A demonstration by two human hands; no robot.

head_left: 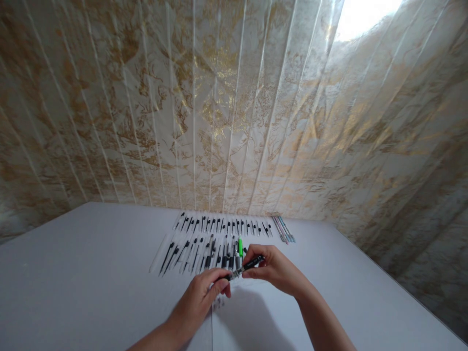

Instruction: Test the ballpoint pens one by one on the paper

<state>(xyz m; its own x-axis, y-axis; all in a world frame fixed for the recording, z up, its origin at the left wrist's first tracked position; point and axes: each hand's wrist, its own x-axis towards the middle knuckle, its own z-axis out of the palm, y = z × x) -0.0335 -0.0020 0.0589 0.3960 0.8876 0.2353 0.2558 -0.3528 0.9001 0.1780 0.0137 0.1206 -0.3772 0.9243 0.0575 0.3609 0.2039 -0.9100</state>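
Note:
A pen [237,272] with a black cap and a clear, dark-filled barrel is held in the air between both hands, tilted up to the right. My left hand [204,292] pinches its lower left end. The fingers of my right hand [268,268] are closed on the black cap [254,263] at the upper right. Whether cap and barrel are joined or slightly apart cannot be made out. Just beyond the hands lies a row of pens and pen parts [190,254] with black caps. A bright green highlighter [240,246] lies among them, near my right fingers.
A farther row of clear pen parts with black caps [208,224] runs along the back of the white table [91,273]. At its right end lie several pink and blue pens [283,229]. A gold-patterned curtain [219,107] hangs behind. Small blurred marks [218,303] show below my left hand.

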